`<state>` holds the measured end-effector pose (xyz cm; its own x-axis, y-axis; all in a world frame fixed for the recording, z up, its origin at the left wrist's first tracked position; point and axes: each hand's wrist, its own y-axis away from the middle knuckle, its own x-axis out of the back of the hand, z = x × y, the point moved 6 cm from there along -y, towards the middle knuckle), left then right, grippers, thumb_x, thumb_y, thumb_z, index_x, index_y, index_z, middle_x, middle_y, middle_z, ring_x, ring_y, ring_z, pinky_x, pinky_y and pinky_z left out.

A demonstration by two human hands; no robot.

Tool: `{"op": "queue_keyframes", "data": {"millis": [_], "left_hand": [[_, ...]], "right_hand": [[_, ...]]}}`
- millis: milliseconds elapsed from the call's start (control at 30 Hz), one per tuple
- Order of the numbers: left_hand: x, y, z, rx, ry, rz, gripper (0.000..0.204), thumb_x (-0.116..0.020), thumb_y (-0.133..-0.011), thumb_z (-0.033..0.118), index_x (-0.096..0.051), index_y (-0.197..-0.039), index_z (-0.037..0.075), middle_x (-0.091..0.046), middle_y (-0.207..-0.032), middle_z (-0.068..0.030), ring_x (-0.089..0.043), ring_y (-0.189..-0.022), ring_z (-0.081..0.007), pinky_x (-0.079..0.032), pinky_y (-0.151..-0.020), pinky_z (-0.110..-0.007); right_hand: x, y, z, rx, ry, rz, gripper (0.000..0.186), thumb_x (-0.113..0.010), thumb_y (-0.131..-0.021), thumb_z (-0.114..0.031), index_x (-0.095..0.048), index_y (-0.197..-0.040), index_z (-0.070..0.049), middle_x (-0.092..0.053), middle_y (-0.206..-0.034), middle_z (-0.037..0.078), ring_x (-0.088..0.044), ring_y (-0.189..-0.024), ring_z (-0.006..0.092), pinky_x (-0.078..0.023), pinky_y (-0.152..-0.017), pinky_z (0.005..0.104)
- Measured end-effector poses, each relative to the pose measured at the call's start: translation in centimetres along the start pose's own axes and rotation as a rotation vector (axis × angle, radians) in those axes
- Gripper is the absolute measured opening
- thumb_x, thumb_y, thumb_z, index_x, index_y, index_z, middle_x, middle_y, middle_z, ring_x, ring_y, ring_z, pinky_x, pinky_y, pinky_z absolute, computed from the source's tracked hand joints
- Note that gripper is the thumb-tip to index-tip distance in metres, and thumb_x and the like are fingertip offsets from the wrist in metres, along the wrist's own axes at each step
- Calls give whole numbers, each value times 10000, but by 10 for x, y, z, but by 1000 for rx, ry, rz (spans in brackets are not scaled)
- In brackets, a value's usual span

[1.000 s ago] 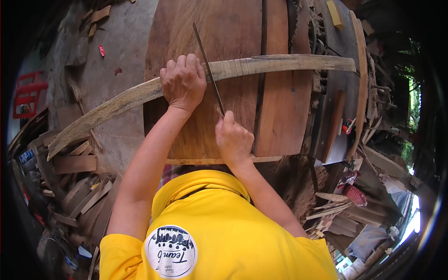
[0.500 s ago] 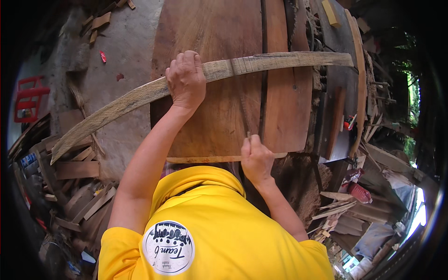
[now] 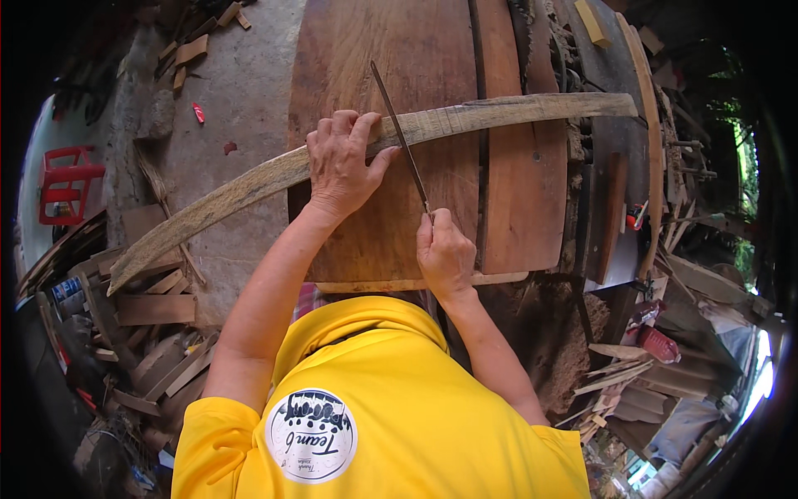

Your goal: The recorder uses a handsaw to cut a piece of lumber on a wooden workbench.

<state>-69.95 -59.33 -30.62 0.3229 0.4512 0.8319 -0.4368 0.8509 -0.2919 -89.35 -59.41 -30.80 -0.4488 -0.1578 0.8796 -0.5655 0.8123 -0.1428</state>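
A long curved strip of pale, rough wood lies across the brown wooden bench top, its left end reaching out past the bench edge. My left hand grips it left of the middle, fingers over the far edge and thumb stretched to the right. In my right hand, closed near the bench's front edge, is the end of a long, thin, dark file. The file slants away across the strip just right of my left hand. Its handle is mostly hidden in my fist.
Wood offcuts are heaped on the lower left floor, beyond which stands a red plastic stool. Right of the bench lie a dark board, scrap slats and a red plastic bottle. A yellow block sits at the far right.
My right hand has moved forward, pushing the file farther across the strip. My left thumb has spread out to the right. The whole view has shifted slightly.
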Motion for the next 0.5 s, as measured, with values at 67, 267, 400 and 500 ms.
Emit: {"op": "queue_keyframes", "data": {"millis": [67,267,400,500], "left_hand": [[2,1,-2,-19,-4,27,466,-737,-794,361,-605,-1179,134,-540,-1071,-48,-491,-1036,-249,-370,-890,-410],[0,-3,-4,-40,-32,-7,445,-715,-812,381,-658,-1161,110,-545,-1039,-37,-488,-1016,-246,-387,-853,-383],[0,-3,-1,-65,-46,22,457,-710,-807,392,-658,-1159,106,-545,-1029,-38,-497,-1000,-248,-397,-828,-390],[-1,-1,-3,-63,-60,36,468,-702,-804,407,-660,-1155,101,-541,-1028,-40,-498,-978,-250,-390,-803,-396]], "right_hand": [[0,1,0,5,44,1,146,-557,-948,-184,-505,-863,-77,-642,-693,125,-665,-638,300,-541,-538,382],[2,-7,-10,2,133,-12,158,-542,-950,-179,-515,-836,-73,-655,-690,134,-669,-634,310,-543,-531,390],[-7,-47,-24,-31,162,-57,156,-530,-949,-178,-517,-834,-75,-659,-674,155,-668,-603,328,-541,-523,429],[-7,-46,-26,-14,202,-37,166,-532,-948,-197,-519,-842,-70,-654,-661,154,-665,-599,336,-540,-520,429]]}}
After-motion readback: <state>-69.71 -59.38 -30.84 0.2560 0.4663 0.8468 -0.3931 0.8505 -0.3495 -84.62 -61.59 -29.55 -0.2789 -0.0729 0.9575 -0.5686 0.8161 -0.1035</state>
